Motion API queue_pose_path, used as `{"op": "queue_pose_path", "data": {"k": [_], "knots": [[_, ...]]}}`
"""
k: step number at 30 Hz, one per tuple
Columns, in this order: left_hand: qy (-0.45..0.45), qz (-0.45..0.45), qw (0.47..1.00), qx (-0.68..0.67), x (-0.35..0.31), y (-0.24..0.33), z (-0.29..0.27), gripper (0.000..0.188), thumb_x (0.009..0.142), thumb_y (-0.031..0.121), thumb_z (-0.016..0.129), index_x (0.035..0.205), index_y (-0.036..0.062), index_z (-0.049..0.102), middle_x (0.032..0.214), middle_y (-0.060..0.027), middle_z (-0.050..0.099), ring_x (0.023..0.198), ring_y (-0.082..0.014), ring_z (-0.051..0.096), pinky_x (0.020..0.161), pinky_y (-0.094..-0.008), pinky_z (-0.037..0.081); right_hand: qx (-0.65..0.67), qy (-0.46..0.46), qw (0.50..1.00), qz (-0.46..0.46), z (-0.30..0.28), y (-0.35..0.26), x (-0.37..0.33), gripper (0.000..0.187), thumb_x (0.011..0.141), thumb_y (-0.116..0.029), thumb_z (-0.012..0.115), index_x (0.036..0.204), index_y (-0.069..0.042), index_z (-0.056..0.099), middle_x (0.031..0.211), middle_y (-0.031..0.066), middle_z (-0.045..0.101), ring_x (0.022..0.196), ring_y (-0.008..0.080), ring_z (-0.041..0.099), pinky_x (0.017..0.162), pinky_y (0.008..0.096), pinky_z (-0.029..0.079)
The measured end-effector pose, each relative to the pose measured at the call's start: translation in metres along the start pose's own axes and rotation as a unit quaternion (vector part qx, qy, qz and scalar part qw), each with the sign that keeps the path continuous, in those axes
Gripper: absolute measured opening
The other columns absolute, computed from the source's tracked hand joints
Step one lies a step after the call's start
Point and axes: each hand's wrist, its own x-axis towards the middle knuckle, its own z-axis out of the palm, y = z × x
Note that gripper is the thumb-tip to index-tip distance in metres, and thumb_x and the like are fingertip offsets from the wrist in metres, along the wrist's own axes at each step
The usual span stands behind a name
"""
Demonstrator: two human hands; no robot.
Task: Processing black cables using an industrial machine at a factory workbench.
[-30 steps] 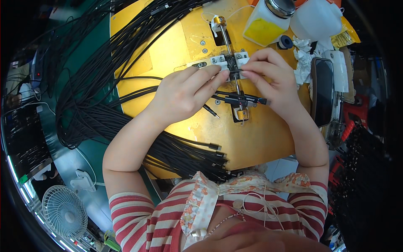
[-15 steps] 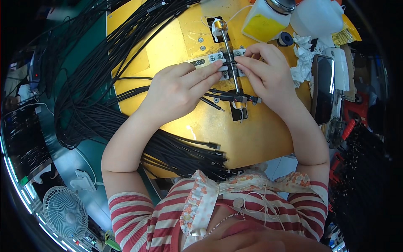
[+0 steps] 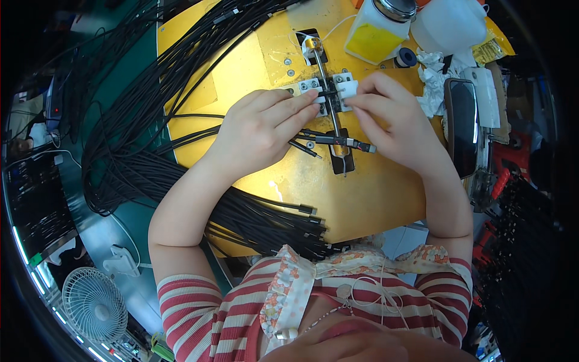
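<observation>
My left hand (image 3: 256,127) is at the small white clamp fixture in the middle, its fingers drawn together round a short black cable end (image 3: 326,93). That end reaches to the shiny metal rod (image 3: 330,111), which slants across the fixture. To the rod's right, a white block (image 3: 348,89) sits on its screwed plate. My right hand (image 3: 392,114) has its thumb and forefinger closed at this block's outer edge, partly hidden by the fingers. Just below, several black cable plugs (image 3: 344,142) lie across the rod's lower end.
Black cables (image 3: 145,90) sweep along the left of the yellow board (image 3: 289,193), with a row of plugs (image 3: 301,226) near my body. At the right are a white jar (image 3: 377,33), a dark spool (image 3: 406,57), crumpled tissue (image 3: 429,84) and a phone (image 3: 463,120).
My right hand has drawn back a little to the right from the rod, uncovering the white block. The left hand stays at the fixture with the cable end.
</observation>
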Motion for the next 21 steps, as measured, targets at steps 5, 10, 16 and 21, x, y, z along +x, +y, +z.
{"op": "queue_pose_path", "data": {"k": [5, 10, 16, 21], "knots": [[0.000, -0.006, 1.000, -0.013, -0.003, -0.002, 0.000, 0.046, 0.065, -0.002, 0.064, 0.111, 0.0041, 0.065, 0.119, -0.0070, 0.064, 0.091, -0.0232, 0.063, 0.078, -0.0322, 0.052, 0.505, -0.243, 0.805, 0.193, -0.027, -0.008, 0.005, 0.019, 0.076, 0.007, 0.059, 0.094, -0.001, 0.060, 0.093, 0.0066, 0.058, 0.083, 0.0142, 0.057, 0.075, 0.0265, 0.045], [-0.003, -0.036, 0.998, -0.050, -0.003, 0.002, -0.001, 0.052, 0.064, -0.006, 0.063, 0.114, 0.0048, 0.064, 0.117, -0.0097, 0.063, 0.092, -0.0243, 0.062, 0.080, -0.0341, 0.052, 0.470, -0.092, 0.867, 0.135, -0.013, 0.000, -0.005, 0.020, 0.073, 0.011, 0.062, 0.091, 0.001, 0.061, 0.091, 0.0079, 0.060, 0.085, 0.0155, 0.058, 0.076, 0.0263, 0.045], [-0.009, -0.105, 0.992, -0.076, -0.007, 0.000, -0.002, 0.051, 0.064, -0.009, 0.064, 0.112, 0.0067, 0.066, 0.103, -0.0098, 0.063, 0.088, -0.0250, 0.063, 0.075, -0.0327, 0.053, 0.340, 0.025, 0.939, 0.042, -0.005, -0.002, 0.000, 0.015, 0.075, 0.006, 0.069, 0.089, 0.001, 0.069, 0.086, 0.0083, 0.063, 0.076, 0.0170, 0.061, 0.067, 0.0248, 0.048], [-0.027, -0.101, 0.990, -0.092, -0.001, -0.001, -0.023, 0.038, 0.069, -0.004, 0.068, 0.106, 0.0027, 0.067, 0.093, -0.0120, 0.061, 0.085, -0.0274, 0.062, 0.072, -0.0347, 0.053, 0.332, 0.051, 0.939, 0.072, -0.006, -0.002, 0.000, 0.018, 0.075, 0.006, 0.070, 0.093, 0.001, 0.071, 0.086, 0.0098, 0.064, 0.077, 0.0173, 0.062, 0.068, 0.0243, 0.048]]}}
